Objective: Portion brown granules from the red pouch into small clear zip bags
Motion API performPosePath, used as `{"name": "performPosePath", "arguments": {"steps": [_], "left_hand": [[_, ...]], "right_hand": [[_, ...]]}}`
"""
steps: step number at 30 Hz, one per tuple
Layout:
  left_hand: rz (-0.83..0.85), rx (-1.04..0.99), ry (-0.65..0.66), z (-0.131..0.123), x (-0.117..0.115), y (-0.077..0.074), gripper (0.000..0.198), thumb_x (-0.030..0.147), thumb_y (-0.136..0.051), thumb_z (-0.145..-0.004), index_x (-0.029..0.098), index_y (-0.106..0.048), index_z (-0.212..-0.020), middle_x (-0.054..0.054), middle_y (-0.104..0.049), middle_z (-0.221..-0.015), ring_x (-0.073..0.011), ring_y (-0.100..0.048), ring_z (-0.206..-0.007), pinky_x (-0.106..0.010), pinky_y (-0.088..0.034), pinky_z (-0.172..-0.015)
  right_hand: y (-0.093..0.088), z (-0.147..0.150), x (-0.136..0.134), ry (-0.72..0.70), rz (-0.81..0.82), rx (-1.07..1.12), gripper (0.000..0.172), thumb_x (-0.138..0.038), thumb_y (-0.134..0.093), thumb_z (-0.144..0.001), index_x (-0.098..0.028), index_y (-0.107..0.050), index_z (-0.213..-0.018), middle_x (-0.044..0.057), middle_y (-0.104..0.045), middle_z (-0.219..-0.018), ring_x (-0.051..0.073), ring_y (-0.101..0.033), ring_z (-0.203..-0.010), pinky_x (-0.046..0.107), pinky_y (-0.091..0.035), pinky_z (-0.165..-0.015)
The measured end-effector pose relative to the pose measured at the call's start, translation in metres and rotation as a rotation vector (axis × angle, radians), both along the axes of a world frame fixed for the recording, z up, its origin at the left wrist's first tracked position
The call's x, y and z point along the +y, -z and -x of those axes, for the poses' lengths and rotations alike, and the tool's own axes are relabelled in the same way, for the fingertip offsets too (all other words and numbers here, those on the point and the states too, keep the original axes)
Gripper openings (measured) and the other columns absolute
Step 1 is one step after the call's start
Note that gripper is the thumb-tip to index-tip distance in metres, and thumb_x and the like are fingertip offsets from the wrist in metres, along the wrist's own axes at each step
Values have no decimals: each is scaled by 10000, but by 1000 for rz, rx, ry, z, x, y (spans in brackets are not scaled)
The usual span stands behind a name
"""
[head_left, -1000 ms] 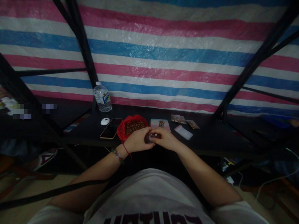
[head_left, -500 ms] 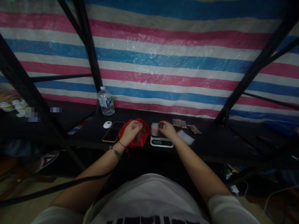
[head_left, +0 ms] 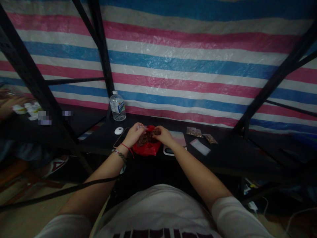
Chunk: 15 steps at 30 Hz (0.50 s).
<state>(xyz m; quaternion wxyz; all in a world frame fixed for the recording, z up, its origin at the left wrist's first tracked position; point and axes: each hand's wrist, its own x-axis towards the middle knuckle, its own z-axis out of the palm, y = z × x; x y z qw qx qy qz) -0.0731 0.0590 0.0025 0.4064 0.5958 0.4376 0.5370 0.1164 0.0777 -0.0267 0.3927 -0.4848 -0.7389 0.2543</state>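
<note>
A red plastic bag [head_left: 148,149] lies open at the table's front edge, with small brown pieces [head_left: 148,137] inside. At its left rim my left hand [head_left: 135,135] is closed on a small clear plastic bag [head_left: 141,127]. Over the right side of the red bag, my right hand [head_left: 164,135] has its fingers curled together around some of the brown pieces. Right beside it stands a white kitchen scale [head_left: 180,137], partly covered by my right hand and wrist.
Filled small bags [head_left: 194,132] and a flat clear bag [head_left: 200,146] lie right of the scale. A phone [head_left: 121,138], a white round object [head_left: 119,131] and a water bottle [head_left: 118,107] are on the left. Black metal posts [head_left: 104,62] frame the table; another person's hand [head_left: 11,104] is far left.
My right hand has moved left from above the scale to the red bag. My left hand still has the small clear bag. The view has shifted slightly left.
</note>
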Motion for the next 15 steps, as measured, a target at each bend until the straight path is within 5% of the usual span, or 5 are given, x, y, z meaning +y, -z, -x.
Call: {"name": "performPosePath", "arguments": {"steps": [7, 15], "left_hand": [[81, 113, 85, 7, 18, 24, 280, 411, -617, -714, 162, -586, -839, -52, -699, -830, -191, -659, -737, -302, -505, -683], [105, 66, 114, 7, 17, 24, 307, 444, -615, -725, 158, -576, -831, -68, -698, -861, -189, -664, -735, -309, -511, -681]], "right_hand": [[10, 8, 11, -35, 67, 0, 377, -134, -737, -647, -183, -637, -1007, 44, -703, -969, 181, -667, -883, 318, -522, -822], [11, 8, 13, -110, 192, 157, 344, -107, -730, -653, -165, -673, -988, 63, -726, -956, 187, -681, -887, 348, -523, -863]]}}
